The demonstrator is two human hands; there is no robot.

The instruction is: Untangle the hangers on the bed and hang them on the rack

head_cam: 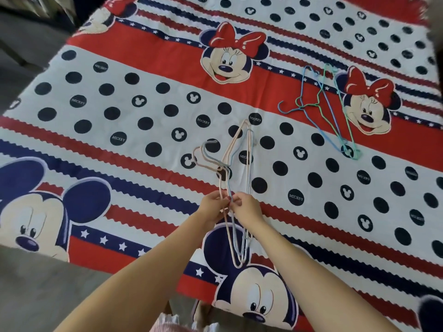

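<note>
Over the bed point(100, 97), which is covered by a red, white and navy cartoon-mouse sheet, the left hand point(212, 206) and right hand point(247, 207) meet, each grip pinching the thin wires of a tangled bunch of pale pink and light blue wire hangers point(236, 164) near its middle. The bunch's hooks point left. Well apart, up to the right, a second tangle of blue and green wire hangers point(328, 109) lies flat on the sheet.

Grey floor point(36, 295) at left, daylit bed w/ cartoon-print sheet point(119, 97)
</note>
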